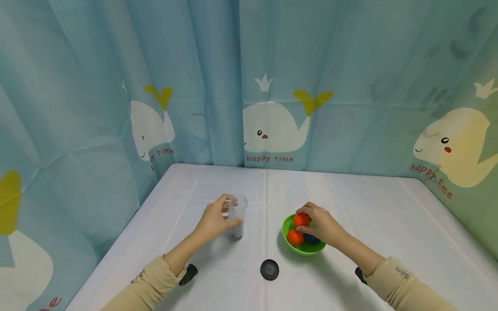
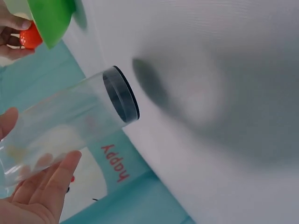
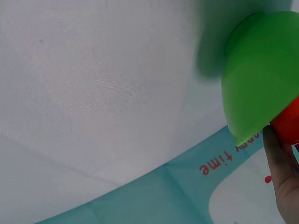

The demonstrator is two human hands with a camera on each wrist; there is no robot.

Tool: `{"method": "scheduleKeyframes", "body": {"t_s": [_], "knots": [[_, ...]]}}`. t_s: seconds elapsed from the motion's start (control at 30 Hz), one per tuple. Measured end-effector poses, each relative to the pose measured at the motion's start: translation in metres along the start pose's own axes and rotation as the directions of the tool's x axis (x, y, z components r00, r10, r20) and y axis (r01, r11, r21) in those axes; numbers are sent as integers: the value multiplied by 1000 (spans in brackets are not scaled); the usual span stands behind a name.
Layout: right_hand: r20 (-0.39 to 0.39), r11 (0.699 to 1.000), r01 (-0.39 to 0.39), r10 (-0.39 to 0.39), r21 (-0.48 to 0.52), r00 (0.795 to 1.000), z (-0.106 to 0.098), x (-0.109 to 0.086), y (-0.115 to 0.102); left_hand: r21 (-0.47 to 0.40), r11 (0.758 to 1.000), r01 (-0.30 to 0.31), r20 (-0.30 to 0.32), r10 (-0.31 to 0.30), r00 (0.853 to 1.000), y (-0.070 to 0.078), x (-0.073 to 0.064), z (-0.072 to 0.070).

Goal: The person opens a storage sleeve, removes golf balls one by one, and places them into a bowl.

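My left hand (image 1: pixel 215 219) grips a clear plastic canister (image 1: pixel 237 214) between thumb and fingers. In the left wrist view, the black bottom of the canister (image 2: pixel 60 126) hangs slightly above its shadow on the table. My right hand (image 1: pixel 324 224) reaches over the green bowl (image 1: pixel 307 252) and pinches a shiny orange-red ball (image 1: pixel 301 220) at the bowl's far rim. Inside the bowl lie a second orange-red ball (image 1: pixel 295 237) and a dark blue ball (image 1: pixel 311 239), partly covered by my right hand. A round black lid (image 1: pixel 269 269) lies flat on the table between my forearms.
A white cloth covers the table (image 1: pixel 218 181). Behind and beside it hangs a blue-green curtain (image 1: pixel 210 86) printed with whales. Dark straps or devices (image 1: pixel 188 274) show at both wrists.
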State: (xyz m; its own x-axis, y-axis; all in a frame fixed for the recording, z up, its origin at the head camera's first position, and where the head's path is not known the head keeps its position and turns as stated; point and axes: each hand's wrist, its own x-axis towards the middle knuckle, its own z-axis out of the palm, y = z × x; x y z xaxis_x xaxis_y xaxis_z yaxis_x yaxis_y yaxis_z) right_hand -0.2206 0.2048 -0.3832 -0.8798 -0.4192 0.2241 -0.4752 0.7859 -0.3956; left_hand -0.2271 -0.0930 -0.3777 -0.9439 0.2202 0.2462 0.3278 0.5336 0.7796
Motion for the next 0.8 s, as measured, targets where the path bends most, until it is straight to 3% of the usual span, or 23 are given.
{"method": "scheduleKeyframes", "body": {"t_s": [0.47, 0.8], "knots": [[-43, 995, -97, 96, -25, 994, 9, 4, 0, -70, 997, 39, 10, -39, 999, -14, -1, 5], [-59, 982, -182, 179, -41, 982, 20, 2, -4, -43, 998, 49, 27, -48, 998, -16, -2, 7]]}}
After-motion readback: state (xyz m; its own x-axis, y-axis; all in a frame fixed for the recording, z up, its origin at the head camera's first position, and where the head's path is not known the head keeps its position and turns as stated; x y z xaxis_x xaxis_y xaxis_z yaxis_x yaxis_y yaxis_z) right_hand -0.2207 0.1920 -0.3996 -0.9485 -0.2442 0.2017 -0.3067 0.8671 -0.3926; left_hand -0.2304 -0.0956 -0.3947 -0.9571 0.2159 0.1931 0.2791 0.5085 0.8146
